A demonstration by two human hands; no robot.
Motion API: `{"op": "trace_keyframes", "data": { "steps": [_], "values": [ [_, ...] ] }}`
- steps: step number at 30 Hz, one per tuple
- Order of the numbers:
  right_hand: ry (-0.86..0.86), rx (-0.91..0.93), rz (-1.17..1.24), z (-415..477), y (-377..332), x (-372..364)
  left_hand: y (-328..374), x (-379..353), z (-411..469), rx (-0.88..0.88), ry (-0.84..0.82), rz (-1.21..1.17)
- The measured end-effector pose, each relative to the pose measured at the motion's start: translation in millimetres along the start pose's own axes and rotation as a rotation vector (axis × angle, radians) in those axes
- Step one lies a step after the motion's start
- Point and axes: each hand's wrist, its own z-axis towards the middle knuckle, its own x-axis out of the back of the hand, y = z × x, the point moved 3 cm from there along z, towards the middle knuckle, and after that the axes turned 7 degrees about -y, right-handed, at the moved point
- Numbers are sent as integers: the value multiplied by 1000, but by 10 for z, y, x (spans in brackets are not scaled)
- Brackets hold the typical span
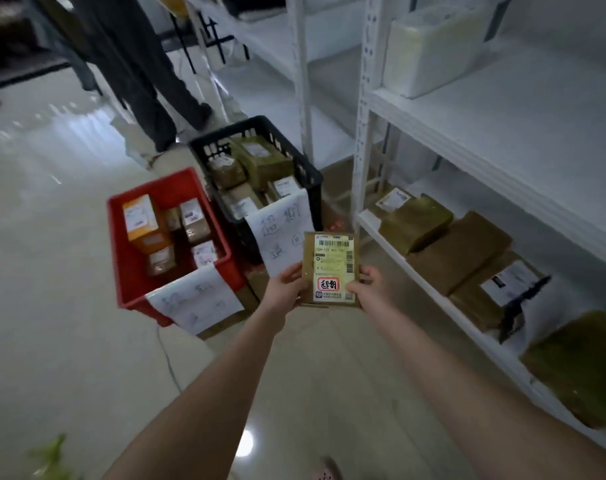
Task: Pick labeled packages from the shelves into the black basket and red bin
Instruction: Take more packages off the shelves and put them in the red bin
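A small brown package (331,268) with a pale yellow label and a red stamp is held out in front of me, label up. My left hand (285,285) grips its left edge and my right hand (365,285) grips its right edge. Just beyond it on the floor stands the black basket (308,174), holding several brown packages, with a handwritten paper sign on its front. Left of the basket sits the red bin (121,244), also with several labeled packages and a paper sign.
White metal shelves (433,133) fill the right side. Several brown packages (457,251) lie on the low shelf and a white box (429,53) on the upper one. A person's legs (145,71) stand beyond the basket. The glossy floor is at left.
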Motion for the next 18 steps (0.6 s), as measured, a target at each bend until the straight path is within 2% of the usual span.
{"op": "trace_keyframes", "data": {
  "steps": [7,13,18],
  "values": [
    [-195,72,-123,687,-584,-1379,369,1267,272,-58,189,-134],
    [-381,82,-199,1521,-1000,-2705,738,2449,847,-60,407,-163],
    [-470,7,-258,2089,-1059,-3532,788,3171,1300,-2,490,-225]
  ]
}}
